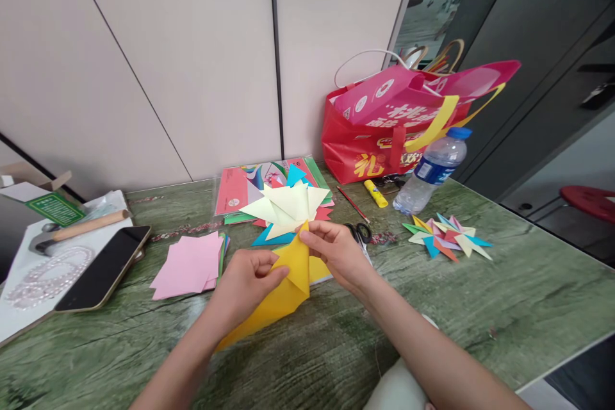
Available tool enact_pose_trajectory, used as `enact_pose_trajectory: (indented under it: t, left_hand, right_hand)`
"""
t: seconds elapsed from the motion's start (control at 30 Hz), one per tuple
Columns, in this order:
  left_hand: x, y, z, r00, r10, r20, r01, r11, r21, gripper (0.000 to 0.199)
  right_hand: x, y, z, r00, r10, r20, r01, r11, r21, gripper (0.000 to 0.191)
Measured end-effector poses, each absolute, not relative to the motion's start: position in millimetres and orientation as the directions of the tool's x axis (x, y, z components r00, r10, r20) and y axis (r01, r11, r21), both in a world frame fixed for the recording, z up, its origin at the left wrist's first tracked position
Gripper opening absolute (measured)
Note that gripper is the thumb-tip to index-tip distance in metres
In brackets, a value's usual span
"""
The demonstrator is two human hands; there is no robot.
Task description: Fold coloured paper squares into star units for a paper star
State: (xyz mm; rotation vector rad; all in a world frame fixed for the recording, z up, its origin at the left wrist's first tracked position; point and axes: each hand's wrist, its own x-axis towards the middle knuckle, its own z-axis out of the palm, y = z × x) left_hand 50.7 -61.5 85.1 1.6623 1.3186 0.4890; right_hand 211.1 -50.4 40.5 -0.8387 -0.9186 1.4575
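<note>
A sheet of yellow paper (283,295), partly folded, is held up between my two hands above the table. My left hand (247,285) pinches its upper left part, thumb on the near side. At the pointed top corner, my right hand (331,246) grips the paper between thumb and fingers. Just behind them lie folded cream paper pieces (291,205), with blue and red folded pieces under them. More flat yellow paper (319,269) shows beneath my right hand. Black-handled scissors (361,234) lie beside that hand, partly hidden by it.
Pink paper squares (189,266) are stacked at left, near a phone (103,269), a hammer (81,227) and a beaded string (50,277). A finished multicoloured paper star (446,237), water bottle (432,170), glue stick (375,193), pencil (353,204) and red bag (355,141) are at right.
</note>
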Motion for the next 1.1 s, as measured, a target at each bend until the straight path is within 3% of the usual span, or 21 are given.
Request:
enact_pose_trajectory:
  t: [1.1]
  left_hand:
    - [50.7, -61.5, 84.6, 0.374, 0.889, -0.264, 0.529, 0.03, 0.848, 0.028]
  right_hand:
    - [212.4, -50.0, 42.9, -0.053, 0.999, -0.01, -0.518, -0.036, -0.854, 0.015]
